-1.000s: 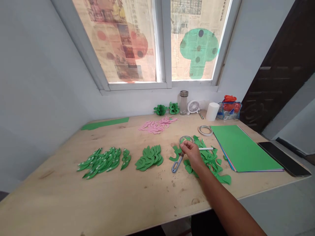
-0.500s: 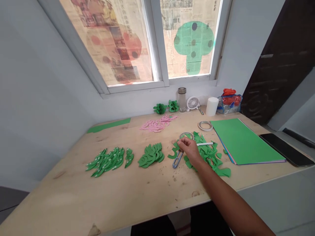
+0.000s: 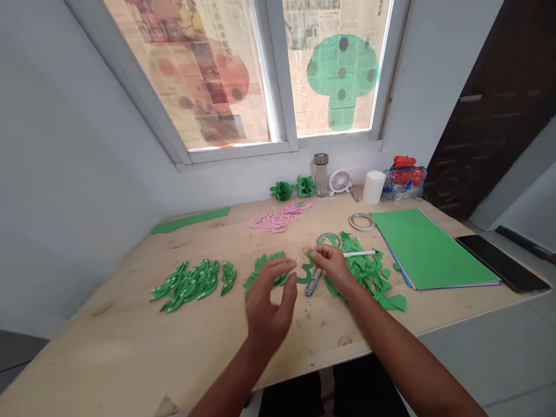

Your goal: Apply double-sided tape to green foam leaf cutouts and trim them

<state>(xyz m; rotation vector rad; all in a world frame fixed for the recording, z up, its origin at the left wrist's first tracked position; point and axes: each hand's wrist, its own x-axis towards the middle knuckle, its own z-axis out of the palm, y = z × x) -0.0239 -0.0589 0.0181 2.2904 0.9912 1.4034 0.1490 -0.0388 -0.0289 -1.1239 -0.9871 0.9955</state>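
Observation:
My left hand [image 3: 270, 301] is raised over the table in front of a pile of green paper pieces [image 3: 260, 267]. Its thumb and forefinger are apart, with nothing between them. Closed in a pinch, my right hand [image 3: 332, 266] has its fingertips at the upper end of a wavy green paper scrap [image 3: 306, 273]. Just under that hand lies a grey-blue utility knife [image 3: 311, 284], partly covered. A white pen [image 3: 360, 254] and a heap of green paper offcuts [image 3: 369, 275] are to its right. Behind the fingers is a tape roll [image 3: 321, 237].
White-dotted green pieces [image 3: 191, 286] lie on the left, pink paper cutouts [image 3: 278, 220] farther back. Green sheets [image 3: 434, 249] and a black phone [image 3: 501, 263] occupy the right. Along the wall stand a glass bottle [image 3: 321, 176], a small fan [image 3: 340, 182] and a white roll [image 3: 374, 187].
My left hand has come into view from below and now hovers at the middle. The right hand has shifted slightly left, staying at the green scrap.

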